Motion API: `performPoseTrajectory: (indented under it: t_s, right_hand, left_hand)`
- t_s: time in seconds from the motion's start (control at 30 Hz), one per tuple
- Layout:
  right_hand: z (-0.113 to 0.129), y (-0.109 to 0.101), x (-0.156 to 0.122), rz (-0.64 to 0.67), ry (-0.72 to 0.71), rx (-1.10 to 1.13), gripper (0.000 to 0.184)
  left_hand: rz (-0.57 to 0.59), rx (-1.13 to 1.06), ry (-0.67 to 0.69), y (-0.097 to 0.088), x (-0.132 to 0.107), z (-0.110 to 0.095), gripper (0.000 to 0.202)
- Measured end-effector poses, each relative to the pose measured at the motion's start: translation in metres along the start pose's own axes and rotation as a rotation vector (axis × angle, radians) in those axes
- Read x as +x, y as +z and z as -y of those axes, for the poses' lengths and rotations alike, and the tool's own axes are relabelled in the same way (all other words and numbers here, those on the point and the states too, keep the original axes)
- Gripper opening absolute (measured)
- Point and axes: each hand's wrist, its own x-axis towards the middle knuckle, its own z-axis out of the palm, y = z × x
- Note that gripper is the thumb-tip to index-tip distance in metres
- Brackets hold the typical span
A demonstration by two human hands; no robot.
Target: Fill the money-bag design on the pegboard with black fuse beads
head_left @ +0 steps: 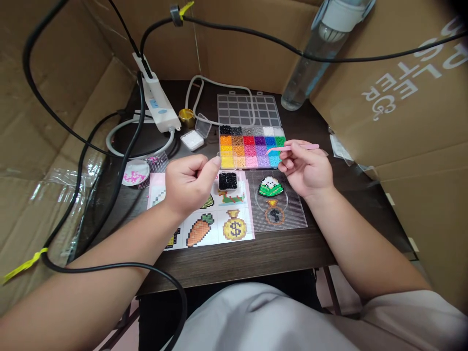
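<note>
Fingers (285, 165) of the right hand (309, 170) pinch pink tweezers (310, 146), and the tip seems to hang over the light purple beads (262, 161) by the front edge of the big bead box (252, 168). I can't see if the tip has a bead in it. The left hand (188, 183) is curled up, its thumb right by a small clear lid (228, 160); I can't tell if it holds it. Just in front, black beads (228, 181) fill a little box (227, 190) near the top right corner of the picture sheet (217, 236). If the thumb bumps that, black beads could spill all over the sheet. Beside the sheet's right edge lies the peg board (296, 217), with a bead rice ball (271, 186) near its far edge and a bead money bag (274, 215) nearer its front edge. If the right wrist drops, it could knock those beads loose. Squeezing too hard could make a bead jump away, and a tug on the black cord (120, 265) across the left arm could jerk that hand
</note>
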Motion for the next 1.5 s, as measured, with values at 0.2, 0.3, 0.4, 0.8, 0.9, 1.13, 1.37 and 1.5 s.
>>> performPoseTrajectory:
  t_s: [0.2,0.3,0.4,0.8,0.9,1.13,1.37,1.5]
  right_hand:
    - [0.0005,0.0022,-0.0015,0.009,0.053,0.047,0.013]
    - [0.0028,0.0035,-0.0019,-0.022,0.096,0.095,0.01]
    - [0.0055,0.0049,-0.0026,-0.037,0.122,0.112,0.006]
    - [0.005,0.0064,-0.0024,-0.045,0.156,0.155,0.009]
    - [0.0037,0.0057,-0.0017,-0.034,0.146,0.15,0.011]
    - [0.0049,0.0066,-0.0028,-0.028,0.152,0.133,0.012]
    - [0.0048,0.0074,-0.0024,-0.044,0.154,0.119,0.008]
    - [0.0035,0.0067,-0.0021,-0.037,0.157,0.149,0.01]
  left_hand:
    - [-0.002,0.003,-0.007,0.0006,0.0,-0.0009,0.05]
    - [-0.01,-0.015,0.017,0.0009,0.0003,-0.0005,0.049]
    - [-0.022,-0.023,0.047,0.0015,0.0007,0.0002,0.05]
    - [-0.018,-0.062,0.045,0.0013,0.0005,0.0027,0.049]
    - [-0.011,-0.074,0.05,0.0012,0.0004,0.0047,0.05]
    - [-0.014,-0.081,0.046,0.0021,0.0008,0.0044,0.051]
    - [-0.003,-0.084,0.047,0.0005,0.001,0.0045,0.052]
    - [0.0,-0.088,0.045,-0.0003,0.0014,0.0066,0.05]
